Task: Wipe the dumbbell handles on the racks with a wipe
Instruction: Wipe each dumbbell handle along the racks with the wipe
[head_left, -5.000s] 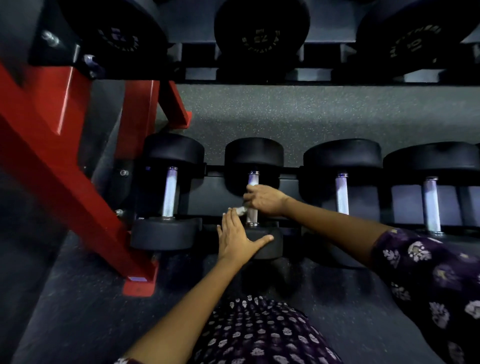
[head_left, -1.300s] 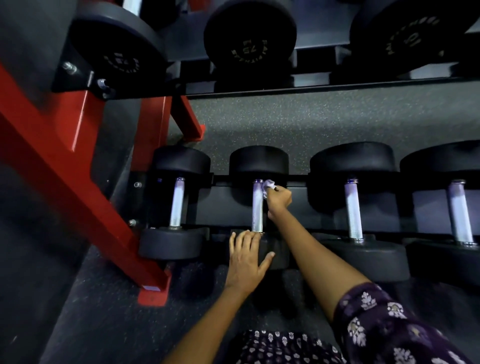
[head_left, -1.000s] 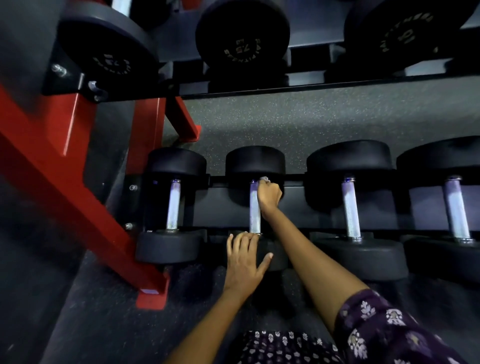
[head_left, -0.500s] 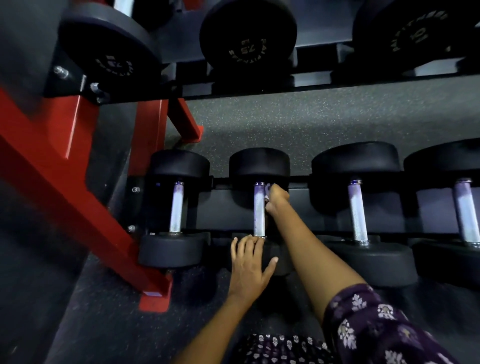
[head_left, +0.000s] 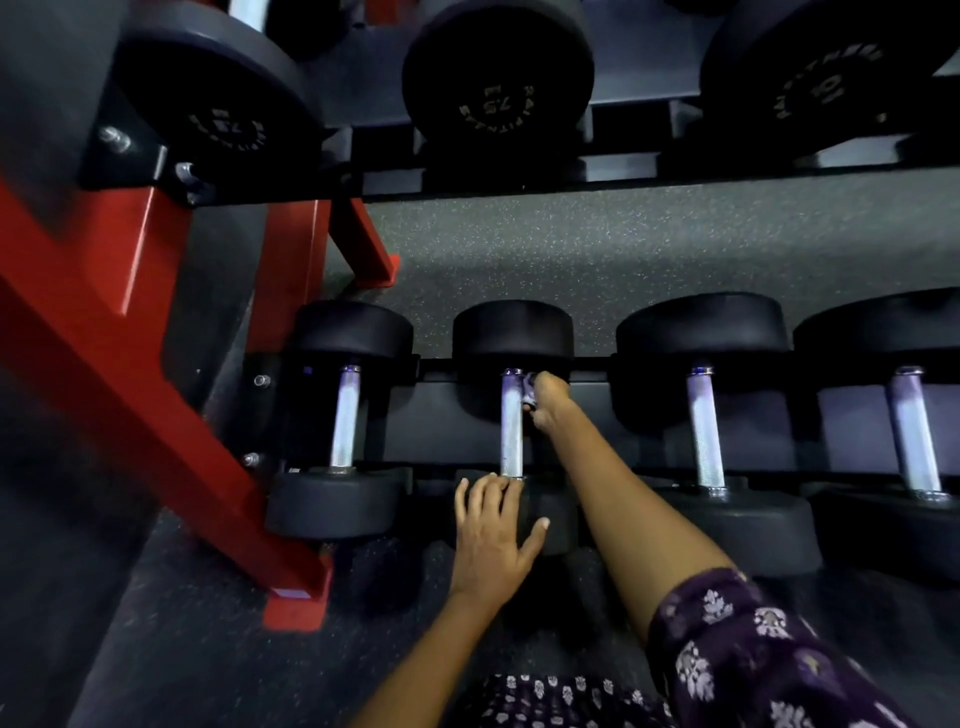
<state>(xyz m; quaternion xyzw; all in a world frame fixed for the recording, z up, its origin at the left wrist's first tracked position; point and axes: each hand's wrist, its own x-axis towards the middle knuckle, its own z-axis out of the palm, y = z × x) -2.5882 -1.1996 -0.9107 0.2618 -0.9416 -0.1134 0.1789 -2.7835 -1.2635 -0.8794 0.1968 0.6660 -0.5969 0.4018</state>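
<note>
Pretty dim down here, so the black dumbbell heads mostly melt into the black rack and it's hard to see where one ends. The near head of the second dumbbell from the left is largely covered by the left hand, which lies flat on it with straight, slightly spread fingers, holding nothing. The right hand is up at the far end of that dumbbell's handle, fingers curled round a small pale wipe pressed against the right side of the bar; only a scrap of the wipe peeks out, the rest is buried in the fist. The rightmost dumbbell on the lower row is cut off by the frame edge, and the upper shelf's dumbbells show only their end faces, with lettering too blurry to read properly. The red frame leg runs diagonally on the left.
</note>
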